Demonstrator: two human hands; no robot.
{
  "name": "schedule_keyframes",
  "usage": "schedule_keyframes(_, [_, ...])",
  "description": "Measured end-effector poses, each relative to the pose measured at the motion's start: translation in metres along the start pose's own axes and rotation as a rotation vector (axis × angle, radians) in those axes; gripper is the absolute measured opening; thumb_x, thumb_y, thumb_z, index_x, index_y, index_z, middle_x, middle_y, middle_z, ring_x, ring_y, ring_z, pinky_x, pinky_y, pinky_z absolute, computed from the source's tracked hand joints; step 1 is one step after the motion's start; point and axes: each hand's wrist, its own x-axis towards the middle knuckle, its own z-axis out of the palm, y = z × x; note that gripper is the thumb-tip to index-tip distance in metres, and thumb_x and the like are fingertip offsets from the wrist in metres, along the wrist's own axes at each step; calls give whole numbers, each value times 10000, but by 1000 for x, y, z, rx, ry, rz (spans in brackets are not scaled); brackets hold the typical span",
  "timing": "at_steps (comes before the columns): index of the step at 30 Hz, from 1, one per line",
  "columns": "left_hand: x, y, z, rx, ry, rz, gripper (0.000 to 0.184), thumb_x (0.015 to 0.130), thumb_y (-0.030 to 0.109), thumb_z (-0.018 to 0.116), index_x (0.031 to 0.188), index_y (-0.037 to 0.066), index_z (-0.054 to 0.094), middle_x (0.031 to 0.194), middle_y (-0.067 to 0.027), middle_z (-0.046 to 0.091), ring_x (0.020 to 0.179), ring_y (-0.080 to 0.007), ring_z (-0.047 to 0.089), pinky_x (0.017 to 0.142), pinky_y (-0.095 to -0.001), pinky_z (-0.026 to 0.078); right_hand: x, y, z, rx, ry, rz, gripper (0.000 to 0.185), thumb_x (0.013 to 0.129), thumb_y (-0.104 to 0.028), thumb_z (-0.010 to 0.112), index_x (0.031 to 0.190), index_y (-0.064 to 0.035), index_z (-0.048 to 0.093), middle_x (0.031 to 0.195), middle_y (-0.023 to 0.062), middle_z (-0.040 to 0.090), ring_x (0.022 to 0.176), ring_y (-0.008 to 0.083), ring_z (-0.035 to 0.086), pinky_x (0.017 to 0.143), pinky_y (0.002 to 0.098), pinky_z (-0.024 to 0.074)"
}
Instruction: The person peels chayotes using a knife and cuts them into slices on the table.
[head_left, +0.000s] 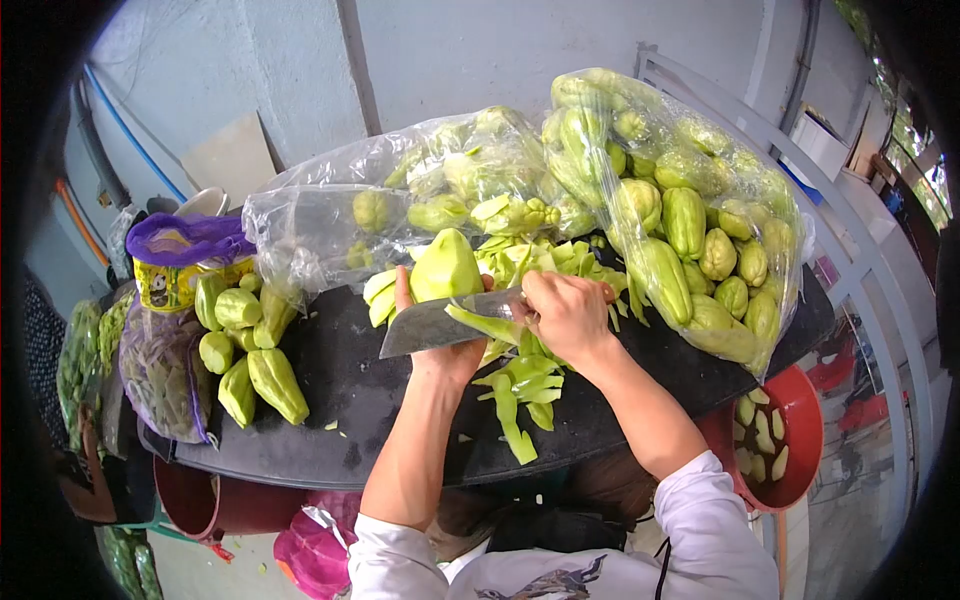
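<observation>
My left hand (452, 362) is closed around a peeled, pale green chayote (446, 266) and holds it up over the black table (340, 400). In my right hand (568, 316) is a wide-bladed knife (425, 328); its blade crosses in front of the chayote, pointing left. A strip of green peel (486, 324) lies against the blade near my right fingers. More peelings (522, 388) are scattered below the knife, and a larger heap of peel (560, 262) sits behind my hands. The knife's handle is mostly hidden by my right fingers.
Clear plastic bags of chayotes (684, 222) fill the table's back and right. Several loose chayotes (277, 384) lie at left, beside a purple mesh bag (165, 375). A red bucket (812, 432) with pale cut pieces stands below right; another red bucket (187, 497) is below left.
</observation>
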Motion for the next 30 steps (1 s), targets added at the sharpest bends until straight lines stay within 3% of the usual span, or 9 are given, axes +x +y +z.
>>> schedule_keyframes(7, [1, -8, 0, 58, 71, 65, 627, 870, 670, 504, 1130, 112, 621, 951, -114, 658, 879, -284, 640, 819, -426, 522, 4, -6, 1, -20, 38, -12, 247, 781, -191, 738, 798, -82, 517, 631, 74, 582, 581, 276, 646, 517, 396, 510])
schedule_keyframes(9, [1, -9, -5, 92, 32, 50, 618, 865, 655, 520, 1143, 115, 634, 1026, -98, 666, 916, -260, 641, 814, -405, 534, 5, -8, 0, -26, 63, -56, 245, 778, -192, 736, 797, -89, 515, 626, 65, 571, 568, 260, 638, 510, 387, 505])
schedule_keyframes(13, [3, -13, -10, 86, -5, 75, 613, 867, 654, 518, 1133, 114, 637, 1012, -94, 674, 898, -260, 659, 774, -400, 546, 6, -13, 1, -58, 101, -90, 233, 772, -185, 728, 797, -97, 514, 628, 59, 567, 553, 248, 629, 503, 377, 501])
schedule_keyframes(18, [3, -15, -7, 55, 59, 122, 599, 877, 646, 512, 1161, 129, 618, 1053, -75, 639, 977, -250, 614, 884, -402, 506, 7, -6, 5, -44, 102, -38, 198, 760, -155, 710, 770, -107, 518, 623, 57, 590, 563, 252, 638, 507, 377, 503])
schedule_keyframes(23, [-1, -12, -2, 102, 49, 156, 550, 906, 618, 493, 1156, 140, 601, 1108, -42, 616, 1010, -227, 601, 868, -411, 492, 7, 7, 2, 63, 20, 43, 200, 773, -99, 704, 742, -69, 508, 619, 84, 612, 555, 278, 639, 504, 403, 483])
schedule_keyframes(25, [0, -12, 0, 62, 114, 206, 558, 910, 617, 479, 1146, 126, 599, 1068, -48, 624, 947, -234, 609, 777, -392, 506, 6, 5, 2, -7, 6, 76, 160, 783, -138, 695, 785, -91, 542, 655, 88, 649, 588, 283, 666, 534, 402, 518])
schedule_keyframes(28, [-6, -9, 1, 174, -6, 190, 582, 901, 645, 467, 1137, 126, 582, 1059, -67, 605, 890, -225, 585, 626, -350, 496, 8, 21, 4, -2, -72, 166, 172, 787, -143, 705, 784, -86, 543, 636, 96, 644, 577, 290, 664, 529, 405, 517])
schedule_keyframes(30, [-9, -10, 9, 180, -3, 181, 582, 901, 649, 461, 1135, 129, 582, 1045, -66, 609, 878, -229, 585, 629, -353, 494, 9, 24, -3, 13, -54, 135, 176, 786, -142, 709, 781, -86, 542, 631, 97, 642, 571, 294, 661, 523, 406, 515])
